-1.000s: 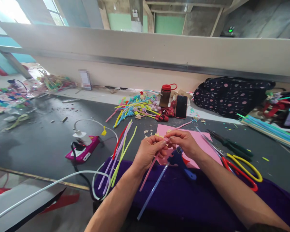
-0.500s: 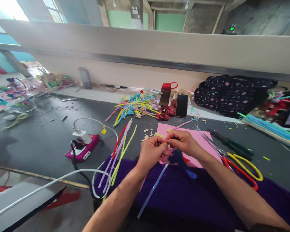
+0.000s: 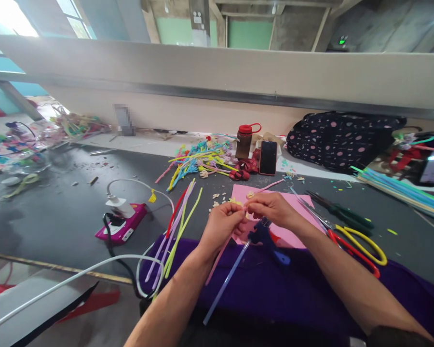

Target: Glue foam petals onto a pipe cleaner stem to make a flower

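Observation:
My left hand [image 3: 224, 224] is closed in a pinch, and a pink pipe cleaner [image 3: 217, 262] runs down from beneath it. Fingertip to fingertip with it, my right hand [image 3: 271, 208] pinches at the pipe cleaner's upper end; the small part between the fingers is mostly hidden. Under the hands lies a pink sheet [image 3: 304, 217]. Just below my right hand rests a blue glue gun [image 3: 265, 238], with a long translucent glue stick [image 3: 226, 284] coming out of its back. Several small cream-coloured pieces [image 3: 216, 196] lie beyond my left hand.
Scissors with red and yellow handles [image 3: 359, 246] and dark-handled pliers [image 3: 343, 212] lie right. Loose pipe cleaners [image 3: 177, 231] and a magenta power strip [image 3: 125, 224] with cables lie left. Behind stand a bottle [image 3: 243, 142], a phone [image 3: 268, 158] and a patterned bag [image 3: 342, 140].
The camera view has shifted slightly. More of the pink pipe cleaner shows below my left hand. Both hands keep pinching at the same spot, with small finger movements.

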Tool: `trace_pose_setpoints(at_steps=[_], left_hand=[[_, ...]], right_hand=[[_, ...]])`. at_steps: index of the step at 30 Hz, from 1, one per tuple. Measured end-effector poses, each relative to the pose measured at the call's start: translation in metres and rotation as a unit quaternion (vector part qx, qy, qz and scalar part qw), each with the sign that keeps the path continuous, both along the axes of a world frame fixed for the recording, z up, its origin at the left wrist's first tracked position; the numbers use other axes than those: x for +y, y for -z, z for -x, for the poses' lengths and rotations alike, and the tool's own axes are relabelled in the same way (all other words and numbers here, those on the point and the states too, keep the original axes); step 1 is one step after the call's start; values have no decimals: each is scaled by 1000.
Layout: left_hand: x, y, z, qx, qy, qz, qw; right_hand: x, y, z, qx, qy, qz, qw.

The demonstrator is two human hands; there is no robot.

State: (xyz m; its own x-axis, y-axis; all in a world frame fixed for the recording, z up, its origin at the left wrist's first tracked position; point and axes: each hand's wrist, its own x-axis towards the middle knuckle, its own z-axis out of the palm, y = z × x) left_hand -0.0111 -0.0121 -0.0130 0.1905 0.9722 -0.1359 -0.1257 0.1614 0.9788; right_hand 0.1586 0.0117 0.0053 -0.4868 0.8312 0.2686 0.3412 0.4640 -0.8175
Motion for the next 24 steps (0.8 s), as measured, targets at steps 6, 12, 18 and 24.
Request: trace_pose_setpoints(at_steps=[6,12,18,24], left_hand=[[5,-4,5,-94,22,30,995],[3,-1,3,-89,4,1,996],[4,0,6,-102,-5,-5,995],[8,3,8,-116,-18,-20,993]], right_hand=[[7,1,-6,294,17,280,914],[3,11,8,321,-4,312,894],[-1,15,16,340,-3,296,893],[-8,12,21,286,-1,199,937]])
